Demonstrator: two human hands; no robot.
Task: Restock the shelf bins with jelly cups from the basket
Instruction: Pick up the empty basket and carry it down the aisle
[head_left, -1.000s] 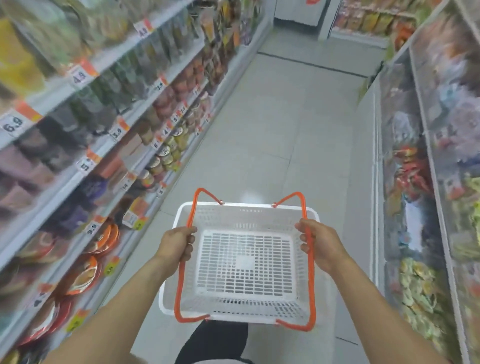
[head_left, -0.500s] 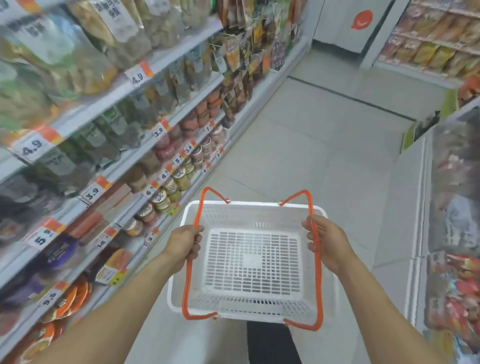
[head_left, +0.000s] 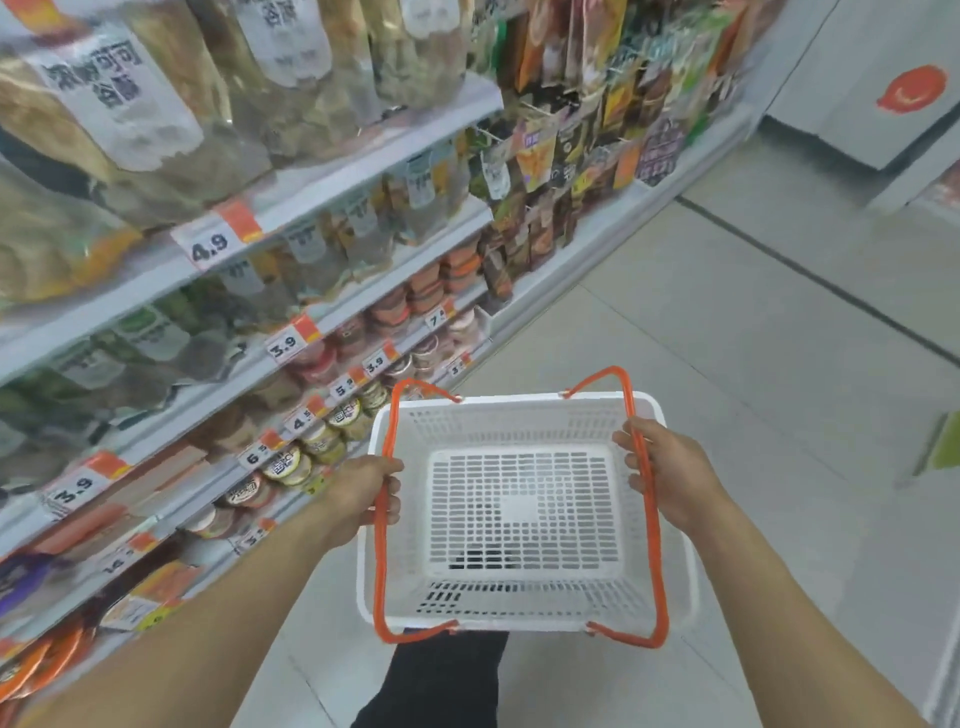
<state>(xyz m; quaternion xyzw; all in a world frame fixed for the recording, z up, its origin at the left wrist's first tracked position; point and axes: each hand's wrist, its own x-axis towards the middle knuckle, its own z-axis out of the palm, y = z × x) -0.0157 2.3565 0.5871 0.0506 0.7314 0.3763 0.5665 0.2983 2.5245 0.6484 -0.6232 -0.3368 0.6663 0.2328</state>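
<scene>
A white plastic basket (head_left: 519, 415) with orange handles is held level in front of me over the aisle floor. Nothing lies inside it; I see only its slotted bottom. My left hand (head_left: 363, 491) grips the left rim and orange handle. My right hand (head_left: 662, 475) grips the right rim and handle. Small round cups with printed lids (head_left: 291, 462) stand in rows on the lower shelves just left of the basket. No jelly cups show in the basket.
A tall shelf unit (head_left: 311, 182) with price tags runs along my left, stocked with bagged snacks above and cups below. Pale tiled floor (head_left: 727, 338) stretches ahead. A white cabinet with an orange logo (head_left: 909, 88) stands at the far right.
My view has swung left and forward along the aisle, so the left shelves are closer and the right-hand shelves have left the frame. Both hands keep the same hold on the basket.
</scene>
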